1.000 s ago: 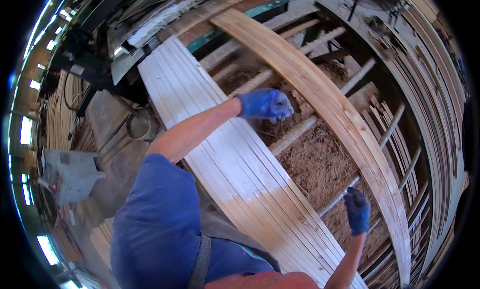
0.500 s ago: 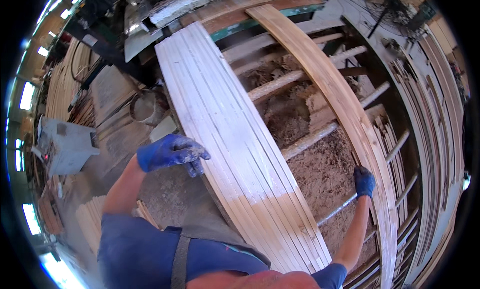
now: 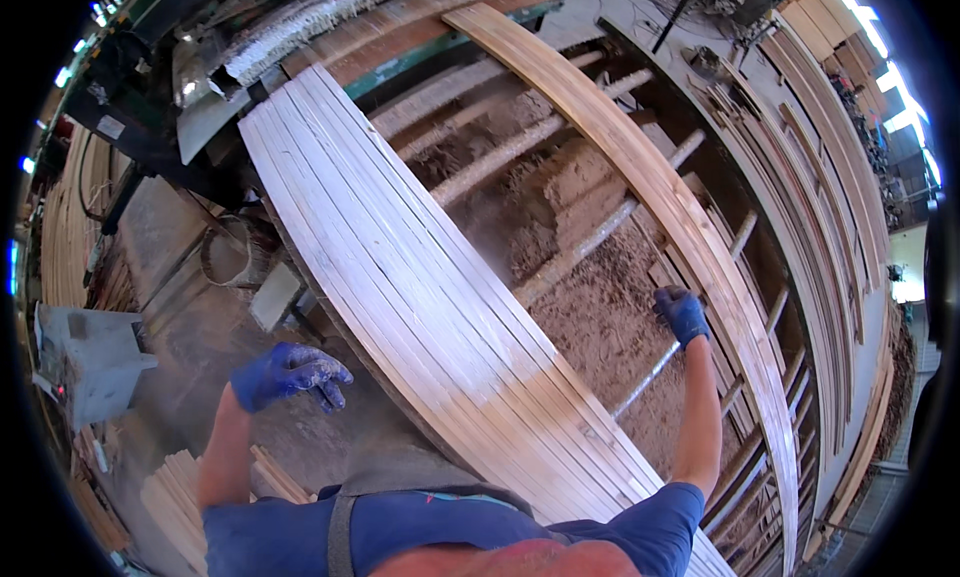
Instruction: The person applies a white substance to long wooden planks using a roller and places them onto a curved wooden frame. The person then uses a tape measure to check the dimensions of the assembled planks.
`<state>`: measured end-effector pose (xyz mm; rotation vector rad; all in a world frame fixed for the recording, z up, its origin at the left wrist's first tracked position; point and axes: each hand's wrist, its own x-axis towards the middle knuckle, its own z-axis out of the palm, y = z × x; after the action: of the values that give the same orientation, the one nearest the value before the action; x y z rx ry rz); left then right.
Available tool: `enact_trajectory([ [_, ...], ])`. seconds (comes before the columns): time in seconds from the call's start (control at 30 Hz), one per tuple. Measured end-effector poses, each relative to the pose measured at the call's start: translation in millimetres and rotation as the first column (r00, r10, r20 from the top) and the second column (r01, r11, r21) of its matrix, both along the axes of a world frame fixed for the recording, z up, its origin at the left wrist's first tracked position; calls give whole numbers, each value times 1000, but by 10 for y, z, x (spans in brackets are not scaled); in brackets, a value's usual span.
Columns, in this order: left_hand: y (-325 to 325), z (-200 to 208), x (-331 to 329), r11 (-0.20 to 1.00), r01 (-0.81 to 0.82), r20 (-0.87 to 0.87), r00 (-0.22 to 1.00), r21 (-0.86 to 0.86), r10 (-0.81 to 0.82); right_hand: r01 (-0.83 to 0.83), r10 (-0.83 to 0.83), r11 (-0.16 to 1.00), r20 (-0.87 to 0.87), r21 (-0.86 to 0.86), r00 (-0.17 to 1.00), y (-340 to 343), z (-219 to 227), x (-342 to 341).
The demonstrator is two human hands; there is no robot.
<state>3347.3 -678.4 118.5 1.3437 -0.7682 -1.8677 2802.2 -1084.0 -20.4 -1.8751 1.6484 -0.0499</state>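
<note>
L hand (image 3: 288, 375) was half-curled w/ fingers apart, nothing in it, just past the L edge of the boards (image 3: 400, 257). R hand (image 3: 682, 314) was loosely curled over the brown sawdust (image 3: 590, 322); can't tell if it gripped anything or touched the long plank (image 3: 690, 232) right beside it. Boards lay side by side btwn the hands on a diagonal, white on the far stretch, bare wood nearer the body, dark seams showing. Decent gap btwn boards & plank, w/ rods (image 3: 578, 253) crossing it. Grey box (image 3: 95, 362) stood well off L.
</note>
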Motion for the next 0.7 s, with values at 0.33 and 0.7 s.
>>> enact_trajectory([
  [0.33,-158,-79,-292,981,186,-91,979,53,-181,187,-257,701,0,688,966,1381,426,-406],
  [0.7,-449,-156,-939,964,255,-120,958,-68,-262,-3,-104,542,71,840,992,2024,-645,-1055],
])
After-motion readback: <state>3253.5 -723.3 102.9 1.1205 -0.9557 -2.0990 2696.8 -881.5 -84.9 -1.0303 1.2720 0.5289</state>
